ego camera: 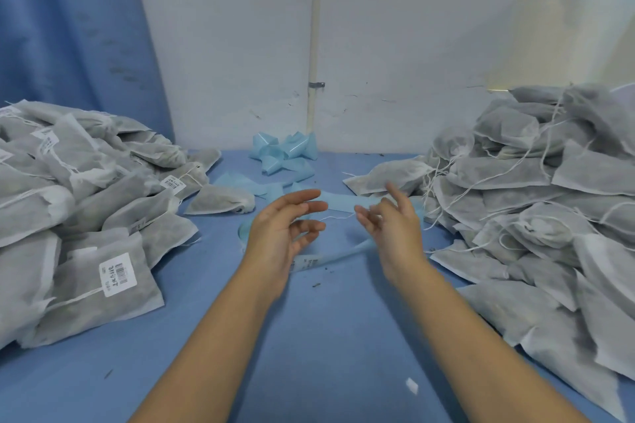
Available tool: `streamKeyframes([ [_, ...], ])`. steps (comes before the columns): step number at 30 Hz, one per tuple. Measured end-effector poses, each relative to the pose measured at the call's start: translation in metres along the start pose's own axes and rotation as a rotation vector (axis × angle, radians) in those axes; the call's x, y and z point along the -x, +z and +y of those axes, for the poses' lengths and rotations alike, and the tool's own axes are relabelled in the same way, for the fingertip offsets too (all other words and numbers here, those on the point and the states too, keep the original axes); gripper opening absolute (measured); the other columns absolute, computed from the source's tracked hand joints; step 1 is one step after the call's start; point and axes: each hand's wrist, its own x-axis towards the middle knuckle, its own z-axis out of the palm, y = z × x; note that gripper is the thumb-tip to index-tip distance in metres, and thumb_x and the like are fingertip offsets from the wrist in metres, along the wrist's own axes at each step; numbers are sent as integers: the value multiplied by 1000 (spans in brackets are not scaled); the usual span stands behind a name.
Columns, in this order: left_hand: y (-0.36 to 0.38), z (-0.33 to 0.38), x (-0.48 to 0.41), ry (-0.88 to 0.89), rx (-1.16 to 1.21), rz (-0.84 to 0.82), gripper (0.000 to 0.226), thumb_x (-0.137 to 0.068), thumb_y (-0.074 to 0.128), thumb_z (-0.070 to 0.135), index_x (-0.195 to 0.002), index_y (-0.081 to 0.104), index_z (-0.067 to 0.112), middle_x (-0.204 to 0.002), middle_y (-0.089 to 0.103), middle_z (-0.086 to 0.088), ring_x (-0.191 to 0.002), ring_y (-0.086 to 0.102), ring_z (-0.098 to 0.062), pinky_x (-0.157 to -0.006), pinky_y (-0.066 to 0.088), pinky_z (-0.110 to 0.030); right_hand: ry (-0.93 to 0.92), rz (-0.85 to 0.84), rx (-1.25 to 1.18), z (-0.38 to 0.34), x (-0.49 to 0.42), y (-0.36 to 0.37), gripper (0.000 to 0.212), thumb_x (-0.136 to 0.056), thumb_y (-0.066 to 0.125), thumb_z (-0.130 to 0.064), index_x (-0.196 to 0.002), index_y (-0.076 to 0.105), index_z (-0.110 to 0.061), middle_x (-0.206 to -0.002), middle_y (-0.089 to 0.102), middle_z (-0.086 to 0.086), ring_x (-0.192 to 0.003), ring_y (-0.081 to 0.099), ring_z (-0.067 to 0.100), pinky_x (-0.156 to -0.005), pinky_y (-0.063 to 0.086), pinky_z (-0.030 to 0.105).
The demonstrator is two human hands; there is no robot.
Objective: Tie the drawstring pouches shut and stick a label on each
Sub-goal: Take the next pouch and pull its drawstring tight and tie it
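Observation:
A heap of grey pouches with white barcode labels (pixel 86 203) lies on the left of the blue table. A heap of unlabelled pouches with loose white strings (pixel 536 189) is piled on the right. Both my hands hover over the middle of the table, above a light blue label strip (pixel 338 203) that curls down to a label (pixel 307 263). My left hand (pixel 285 233) has relaxed, spread fingers and holds nothing. My right hand (pixel 391 227) is blurred, its fingers loosely spread. A thin white string (pixel 335 217) runs between the two hands; I cannot tell whether either hand pinches it.
Crumpled light blue backing strips (pixel 283 151) lie at the back by the white wall. A single pouch (pixel 223 201) lies near the left heap, another (pixel 388 175) by the right heap. A small white scrap (pixel 411 386) lies near the front.

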Motion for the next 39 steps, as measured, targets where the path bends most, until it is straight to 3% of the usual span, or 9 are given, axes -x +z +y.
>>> streamKeyframes([
  [4, 19, 1, -14, -8, -52, 10, 24, -91, 49, 2, -88, 70, 14, -77, 73, 1, -54, 60, -10, -59, 52, -17, 33, 61, 22, -18, -41, 2, 61, -91, 34, 8, -147, 33, -18, -85, 53, 6, -84, 58, 21, -70, 53, 18],
  [10, 37, -1, -29, -11, -47, -9, 26, -91, 47, 1, -89, 69, 13, -76, 73, 2, -54, 60, -9, -58, 52, -16, 66, 77, 136, -23, -81, -4, 57, -94, 36, 1, -146, 34, -20, -92, 51, 4, -87, 54, 19, -77, 50, 21],
  [15, 40, -7, -31, -34, -57, 1, 26, -91, 46, 1, -88, 69, 13, -74, 73, 2, -53, 59, -10, -57, 52, -16, 81, 81, 157, -23, -91, -9, 36, -90, 40, 6, -113, 44, -21, -82, 50, 3, -68, 49, 12, -63, 46, 18],
  [17, 38, -9, -29, -41, -58, 20, 26, -90, 46, 1, -87, 69, 13, -75, 73, 2, -54, 60, -10, -58, 53, -17, 32, 88, 174, -23, -90, -12, 33, -88, 43, 9, -102, 48, -20, -86, 51, 2, -71, 49, 12, -73, 49, 21],
  [21, 36, -12, -21, -55, -51, 44, 26, -90, 47, 1, -89, 70, 12, -78, 74, 0, -55, 60, -12, -61, 53, -20, -129, 92, 292, -24, -77, -13, 50, -86, 46, 12, -132, 52, -6, -121, 58, 7, -102, 59, 16, -91, 48, 28],
  [25, 33, -14, -8, -61, -70, 28, 26, -90, 46, 0, -88, 70, 11, -76, 73, -1, -55, 60, -13, -64, 51, -22, -392, -64, 615, -21, -37, -9, 42, -87, 46, 8, -121, 63, -9, -117, 61, -2, -105, 55, 6, -87, 39, 6],
  [28, 29, -19, 5, -62, -53, -3, 24, -92, 46, 2, -87, 69, 8, -75, 71, -5, -55, 61, -14, -63, 52, -24, -600, -174, 802, -11, -3, -9, 40, -83, 45, 14, -112, 67, -4, -115, 60, -2, -110, 53, 9, -96, 37, 12],
  [34, 20, -27, 19, -233, 5, 38, 53, -100, 32, 44, -87, 64, 4, -69, 69, -8, -41, 52, -14, -37, 32, -19, -688, -220, 906, 13, 37, -11, 32, -80, 49, 13, -94, 73, -3, -100, 59, -7, -95, 48, -9, -86, 29, -3],
  [39, 9, -43, 31, 199, -551, 298, 23, -96, 52, 30, -77, 53, 16, -69, 58, 2, -50, 46, -7, -46, 34, -12, -654, -219, 971, 27, 46, -16, 28, -80, 52, 14, -88, 74, -2, -102, 68, 5, -92, 55, -1, -83, 30, -4],
])
